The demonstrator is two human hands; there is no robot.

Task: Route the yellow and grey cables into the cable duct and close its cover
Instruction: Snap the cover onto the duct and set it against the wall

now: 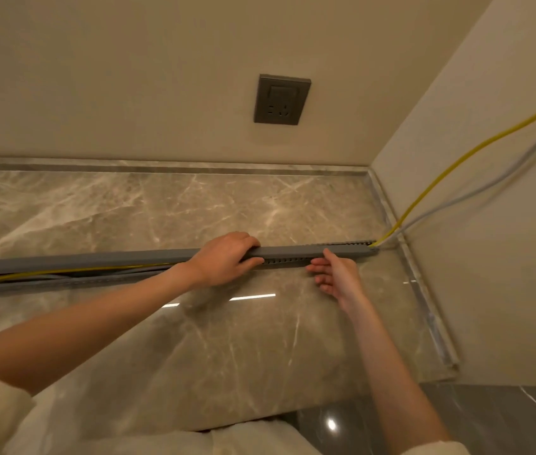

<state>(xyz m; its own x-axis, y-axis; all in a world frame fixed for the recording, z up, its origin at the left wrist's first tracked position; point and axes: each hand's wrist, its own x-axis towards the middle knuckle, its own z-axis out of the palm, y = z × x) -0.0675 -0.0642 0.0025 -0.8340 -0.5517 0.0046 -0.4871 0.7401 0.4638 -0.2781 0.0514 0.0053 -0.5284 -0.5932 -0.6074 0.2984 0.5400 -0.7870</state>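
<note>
The left hand [227, 257] is stretched forward from a bare forearm and laid over the grey cover [128, 257], fingers curled over its far edge and thumb tucked under the near edge, so the cover is gripped. The right hand [335, 274] is held just beside the duct's near side, palm turned inward, fingers loosely spread and relaxed; the thumb tip is seen touching the cover's front edge, and nothing is grasped.

The cable duct [286, 260] is a long, narrow grey plastic channel with slotted, comb-like walls. It is laid across the surface [194, 339], its right end near the corner. The cover is seated towards the right and lifted at the left, where the yellow cable [63, 270] and grey cable [96, 275] are exposed inside. Both cables are seen leaving the right end and rising along the side wall [490, 257].

The surface is polished, veined beige marble with a low upstand. A dark socket [282, 100] is set in the matte beige back wall.
</note>
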